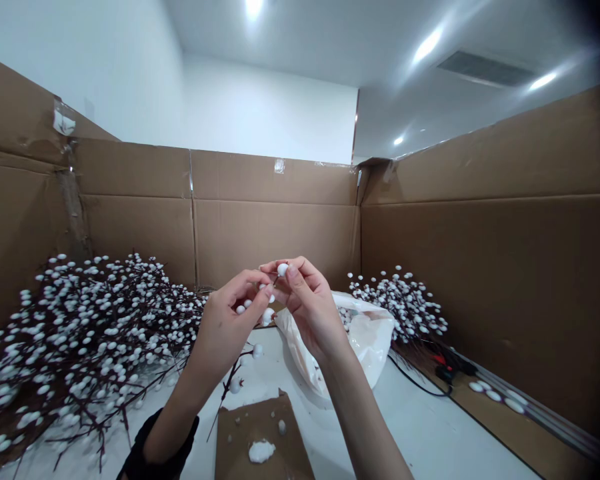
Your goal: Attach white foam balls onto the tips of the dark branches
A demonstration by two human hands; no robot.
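Observation:
My left hand [235, 310] is closed on a dark twig that bears several white balls. My right hand [305, 293] pinches a single white ball [283, 269] between thumb and fingers, at the twig's upper end. The lower part of the twig [229, 377], with more white balls, hangs below my left hand over the white table. Under my hands lies a brown cardboard piece [265, 420] with a white lump [261, 451] and small bits on it. Behind my right forearm is a white plastic bag [373, 333], its mouth open, with white balls inside.
A big heap of white-ball branches [105, 327] fills the left side. A smaller bunch [405, 303] lies at the back right, near a black cable [420, 383] and white oval pieces [493, 395]. Cardboard walls [275, 233] enclose the table [425, 433].

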